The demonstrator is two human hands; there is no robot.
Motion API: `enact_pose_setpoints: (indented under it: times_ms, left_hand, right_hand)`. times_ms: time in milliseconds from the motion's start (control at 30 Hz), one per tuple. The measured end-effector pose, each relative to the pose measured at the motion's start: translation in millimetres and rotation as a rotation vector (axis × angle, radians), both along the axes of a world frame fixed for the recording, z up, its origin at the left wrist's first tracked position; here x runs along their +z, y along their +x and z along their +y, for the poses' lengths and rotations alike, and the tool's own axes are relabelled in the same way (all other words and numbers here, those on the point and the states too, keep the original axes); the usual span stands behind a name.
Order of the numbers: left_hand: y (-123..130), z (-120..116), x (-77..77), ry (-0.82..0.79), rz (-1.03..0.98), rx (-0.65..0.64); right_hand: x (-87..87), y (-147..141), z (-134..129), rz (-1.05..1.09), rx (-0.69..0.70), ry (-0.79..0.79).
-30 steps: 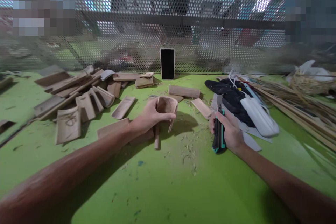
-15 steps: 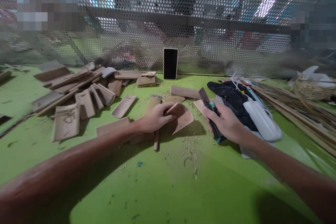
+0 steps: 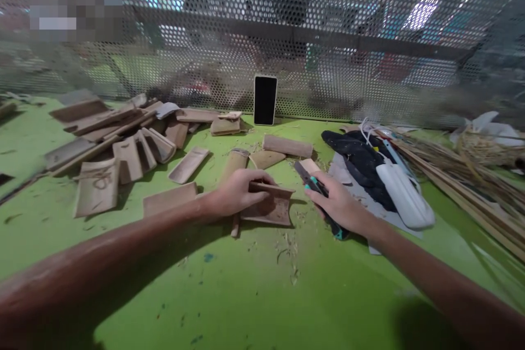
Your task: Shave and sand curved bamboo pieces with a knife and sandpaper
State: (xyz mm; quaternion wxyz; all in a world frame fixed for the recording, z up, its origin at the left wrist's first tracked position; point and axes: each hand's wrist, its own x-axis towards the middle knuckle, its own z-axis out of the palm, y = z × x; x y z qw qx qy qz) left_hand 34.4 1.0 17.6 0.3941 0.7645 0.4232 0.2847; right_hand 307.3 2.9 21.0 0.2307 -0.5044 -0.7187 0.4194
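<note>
My left hand [image 3: 240,192] grips a curved bamboo piece [image 3: 273,208], its hollow side facing me, low over the green table [image 3: 229,295]. Fingers go behind its upper edge and the thumb lies on the inner face. To the right, my right hand [image 3: 338,201] is closed around a black and teal utility knife [image 3: 320,188], its blade pointing up and left, apart from the piece. Thin shavings [image 3: 289,251] lie below and between the hands. Just behind are more bamboo pieces [image 3: 287,145].
Many cut bamboo pieces [image 3: 96,186] are piled at the left. A phone [image 3: 265,100] stands upright against the perforated metal screen [image 3: 213,54]. Dark gloves [image 3: 361,164], a white object [image 3: 404,194] and long bamboo strips [image 3: 459,186] lie at the right.
The bamboo piece has turned and come lower, its upper edge now nearly level. My right hand and the knife have moved slightly down and left.
</note>
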Motion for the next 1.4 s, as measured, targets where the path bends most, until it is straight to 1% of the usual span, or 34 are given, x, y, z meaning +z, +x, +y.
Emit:
enact_pose_setpoints:
  times_ms: [100, 233, 367, 467, 633, 733, 800, 867, 1067, 1233, 1400]
  left_hand:
    - [-0.4, -0.9, 1.6, -0.039, -0.007, 0.045]
    - [-2.6, 1.2, -1.5, -0.059, -0.036, 0.081]
    - [-5.4, 6.3, -6.3, 0.007, -0.058, 0.113]
    - [-6.7, 8.7, -7.3, 0.029, -0.043, 0.153]
    - [-7.2, 10.5, -5.0, -0.029, -0.088, 0.181]
    - [-7.3, 11.8, -5.4, -0.114, -0.148, 0.202]
    - [-7.4, 12.2, -6.0, -0.172, -0.193, 0.198]
    - [-7.3, 11.7, -5.5, -0.192, -0.214, 0.193]
    - [-6.4, 8.6, -0.7, -0.19, -0.181, 0.143]
    - [-8.5, 10.3, -1.9, -0.164, -0.112, 0.104]
    - [-7.9, 11.8, -2.5, -0.148, -0.116, 0.084]
  right_hand:
    - [-2.8, -0.5, 1.1, -0.024, 0.019, -0.009]
    - [-2.1, -0.4, 0.6, -0.049, 0.017, -0.032]
    - [-0.2, -1.7, -0.5, -0.028, 0.031, -0.072]
    - [-4.8, -0.1, 1.2, -0.025, 0.043, -0.083]
    - [-17.1, 4.7, 6.7, -0.023, 0.03, -0.045]
    - [-20.9, 5.6, 8.0, 0.003, 0.027, -0.048]
    - [-22.1, 5.8, 7.6, 0.0, 0.023, -0.052]
    - [-22.7, 6.0, 6.5, 0.005, 0.014, -0.051]
    - [-23.3, 6.3, 2.7, 0.044, 0.012, -0.04]
    - [-23.2, 6.4, 1.6, 0.014, 0.007, -0.037]
    - [-21.9, 5.6, 2.2, 0.01, 0.025, -0.043]
